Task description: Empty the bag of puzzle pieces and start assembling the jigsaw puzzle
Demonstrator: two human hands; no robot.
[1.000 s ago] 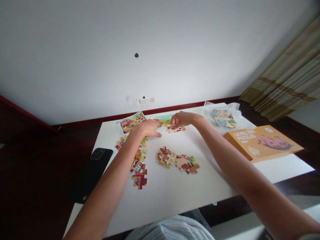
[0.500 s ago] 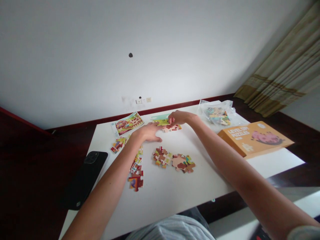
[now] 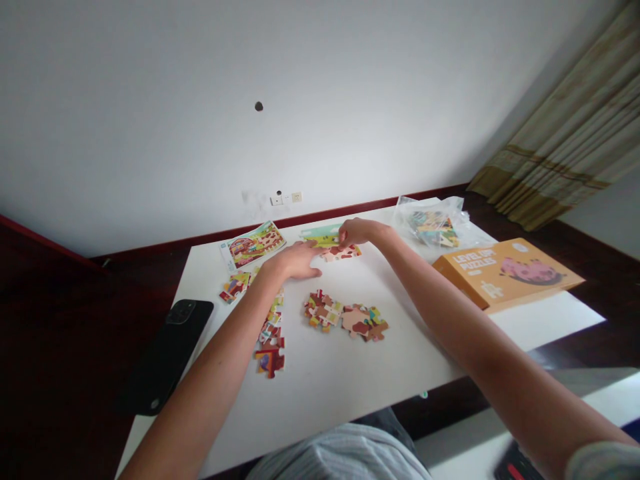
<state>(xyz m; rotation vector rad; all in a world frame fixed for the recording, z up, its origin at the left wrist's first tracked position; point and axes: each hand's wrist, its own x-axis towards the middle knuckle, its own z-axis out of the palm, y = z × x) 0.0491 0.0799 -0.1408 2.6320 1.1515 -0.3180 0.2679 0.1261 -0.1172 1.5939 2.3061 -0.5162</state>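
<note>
A partly joined jigsaw puzzle [image 3: 325,235], green at the top with brown-and-white cow patches lower down, lies at the far side of the white table. My right hand [image 3: 356,231] is over its right part, fingers curled and pressed together on a puzzle piece that they mostly hide. Flat at the puzzle's left edge rests my left hand [image 3: 299,260], thumb apart from the fingers, holding nothing. Nearer to me is a cluster of loose puzzle pieces [image 3: 323,311], with cow-patterned pieces [image 3: 364,323] beside it. My left forearm partly covers a column of pieces [image 3: 270,360].
A picture card [image 3: 255,245] lies at the back left, with a few pieces [image 3: 235,287] below it. A black phone [image 3: 173,353] sits on the left edge. To the right are a clear plastic bag [image 3: 435,225] with pieces and an orange puzzle box [image 3: 510,272].
My right hand has shifted slightly right, uncovering a little more of the joined puzzle's green part. My left hand stays at the puzzle's left edge. The whole view has shifted slightly.
</note>
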